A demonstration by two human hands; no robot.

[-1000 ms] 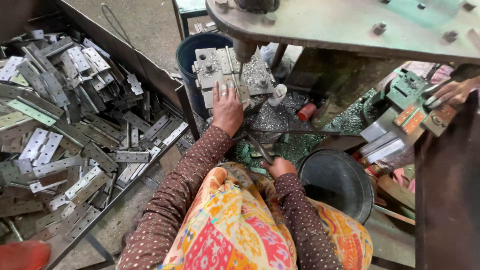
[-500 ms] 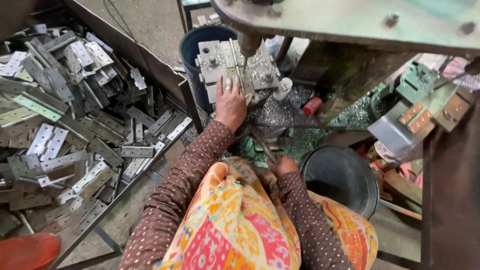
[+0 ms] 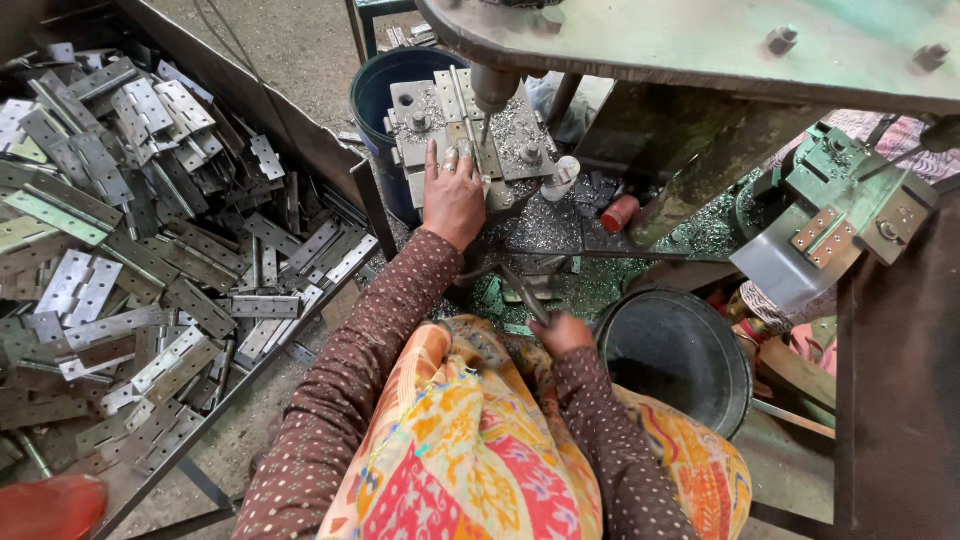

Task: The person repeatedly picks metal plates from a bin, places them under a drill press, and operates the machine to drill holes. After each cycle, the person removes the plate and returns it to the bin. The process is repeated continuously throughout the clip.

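Observation:
My left hand (image 3: 452, 195) lies flat on the grey metal drill jig plate (image 3: 520, 135), fingers spread and pressing on a metal hinge piece (image 3: 462, 120) under the drill spindle (image 3: 493, 90). Lower down, close to my lap, my right hand (image 3: 562, 332) is closed around a thin dark metal lever (image 3: 520, 290). Shiny metal shavings (image 3: 545, 225) cover the machine base around the jig. Brown dotted sleeves and a bright patterned cloth fill the foreground.
A large pile of grey metal hinges (image 3: 120, 230) fills a tray on the left. A blue barrel (image 3: 385, 90) stands behind the jig. A dark round bucket (image 3: 675, 355) sits at the right, a red cylinder (image 3: 620, 213) beside the base, the machine's steel table (image 3: 720, 45) overhead.
The view has tilted and shifted slightly. My left hand stays on the jig plate with fingers reaching further forward; the right hand keeps its hold on the lever.

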